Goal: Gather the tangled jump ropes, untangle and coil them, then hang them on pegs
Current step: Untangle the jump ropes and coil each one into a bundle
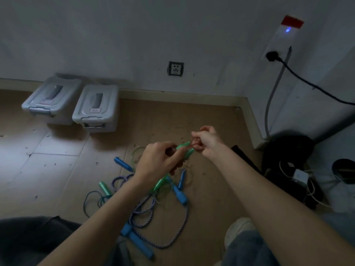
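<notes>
Bordering floor (57, 169): wall skirting far side and right, two lidded bins (76, 104) far left, bare floor in front of them. Tangled jump ropes (153, 208) heaped on floor between knees. Two green handles (185, 148) raised above heap, long axes pointing up-right. Left hand (157, 162) clenched around handles. Right hand (206, 141) pinching thin cord at handle tips.

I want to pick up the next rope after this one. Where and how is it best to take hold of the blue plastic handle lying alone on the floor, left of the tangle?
Grip the blue plastic handle around its middle, coming from above with fingers across its width. It lies flat on the floor, its upper-left end free; its rope end points into the tangle of ropes.
</notes>
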